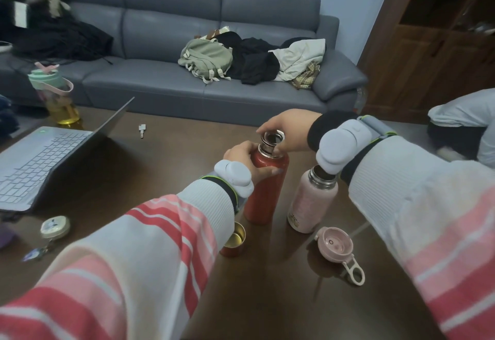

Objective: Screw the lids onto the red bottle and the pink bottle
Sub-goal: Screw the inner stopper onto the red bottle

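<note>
The red bottle [267, 189] stands upright on the dark wooden table [160, 168]. My left hand [246, 157] grips it around its shoulder. My right hand [286, 130] holds a silver stopper [272, 141] seated on the red bottle's mouth. Just to the right stands the pink bottle [310, 200], its steel mouth uncovered. The pink lid [334, 243] with a white loop lies upside down on the table in front of it. A red cup lid [234, 240] with a gold inside sits upturned near my left sleeve.
An open laptop [40, 160] fills the table's left side, with a key [142, 129] behind it and a round tin [55, 227] with keys in front. A green-lidded jug [57, 95] stands far left. A grey sofa [187, 53] with bags and clothes lies beyond.
</note>
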